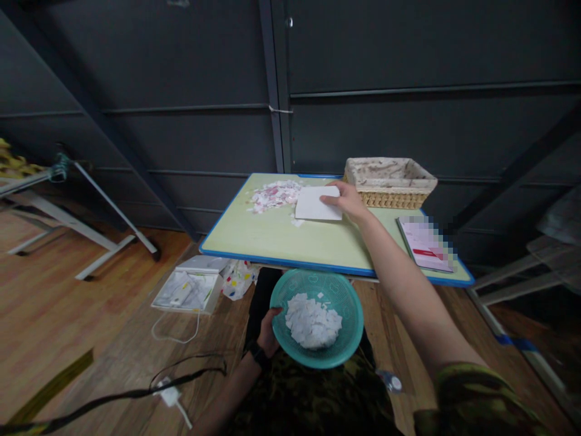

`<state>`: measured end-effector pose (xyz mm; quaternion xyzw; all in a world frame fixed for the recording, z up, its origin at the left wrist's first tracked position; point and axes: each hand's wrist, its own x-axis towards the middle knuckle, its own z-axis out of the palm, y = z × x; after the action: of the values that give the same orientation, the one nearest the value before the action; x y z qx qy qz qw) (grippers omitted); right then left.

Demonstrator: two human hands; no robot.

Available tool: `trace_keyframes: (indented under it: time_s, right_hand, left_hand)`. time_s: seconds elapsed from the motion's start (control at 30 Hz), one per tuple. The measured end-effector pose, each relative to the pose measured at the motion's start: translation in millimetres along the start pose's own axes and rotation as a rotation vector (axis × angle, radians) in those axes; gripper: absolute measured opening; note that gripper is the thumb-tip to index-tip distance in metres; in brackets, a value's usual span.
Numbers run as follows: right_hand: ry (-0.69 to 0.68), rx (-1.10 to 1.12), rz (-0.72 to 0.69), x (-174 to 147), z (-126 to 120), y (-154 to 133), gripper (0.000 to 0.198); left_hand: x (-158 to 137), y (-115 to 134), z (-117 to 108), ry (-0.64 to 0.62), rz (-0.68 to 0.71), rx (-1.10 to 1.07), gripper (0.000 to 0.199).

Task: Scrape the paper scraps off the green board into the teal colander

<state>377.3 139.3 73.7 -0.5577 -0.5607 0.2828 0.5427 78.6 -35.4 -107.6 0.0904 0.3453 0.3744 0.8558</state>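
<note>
My left hand [269, 332] grips the left rim of a green plastic colander [351, 327], which rests over my lap below the table's front edge. Inside it lies a heap of white paper scraps [313, 322]. My right hand [347, 200] reaches over the table and pinches a white sheet of card [316, 203] by its right side, thumb on top. Left of the card, partly touching or overlapped by it, spreads a pile of white and pinkish paper scraps [275, 195]. A few pale scraps lie just below the card.
The yellow-green table [254, 236] has a blue edge. A lined wicker basket [393, 198] stands at its back right, a tablet-like device [424, 245] at its right end. On the floor are an open white box [188, 290], cables [136, 392] and a plastic bottle [389, 381].
</note>
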Motion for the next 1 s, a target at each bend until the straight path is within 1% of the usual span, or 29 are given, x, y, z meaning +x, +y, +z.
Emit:
trace_keyframes:
  time_s: [0.1,0.2,0.27,0.33,0.47,0.57,0.63,0.7,0.77,0.9,0.93,1.0]
  right_hand:
    - [-0.053,-0.04,0.01,-0.4,1.9,0.8,0.042]
    - [-0.051,0.01,0.026,-1.8,1.9,-0.4,0.042]
    - [-0.055,0.033,0.028,-3.2,1.3,-1.9,0.042]
    - [-0.096,0.017,0.048,-4.8,0.6,-4.1,0.041]
    - [-0.209,0.048,0.114,-8.5,0.4,-9.4,0.04]
    - [-0.216,0.105,0.122,-11.0,0.9,-13.6,0.039]
    - [-0.256,0.105,0.153,-12.5,1.2,-16.4,0.039]
    - [-0.33,0.114,0.194,-13.8,1.4,-19.2,0.041]
    - [-0.376,0.149,0.213,-14.7,1.2,-21.8,0.042]
    - [-0.344,0.178,0.211,-15.9,0.3,-25.3,0.043]
    - [-0.35,0.169,0.221,-16.5,0.3,-26.1,0.043]
    - [-0.406,0.15,0.254,-17.9,0.7,-28.0,0.043]
  left_hand:
    - [-1.2,0.6,1.5,0.03,0.015,0.02,0.033]
    - [-5.1,4.4,6.8,0.051,0.003,0.018,0.031]
    - [-9.1,9.9,12.4,0.065,-0.002,0.001,0.031]
    - [-13.9,18.3,18.5,0.086,0.028,-0.013,0.032]
    - [-25.6,40.4,29.0,0.161,0.132,-0.006,0.029]
    - [-36.8,55.7,36.7,0.223,0.246,0.029,0.023]
    - [-45.5,63.3,43.3,0.25,0.299,0.042,0.022]
    - [-54.3,68.9,51.2,0.277,0.256,0.061,0.02]
    - [-62.0,73.3,59.0,0.323,0.265,0.09,0.019]
    - [-70.6,80.1,68.0,0.352,0.285,0.12,0.016]
    - [-71.6,81.4,68.6,0.349,0.283,0.129,0.015]
    - [-72.8,83.4,68.8,0.351,0.279,0.148,0.013]
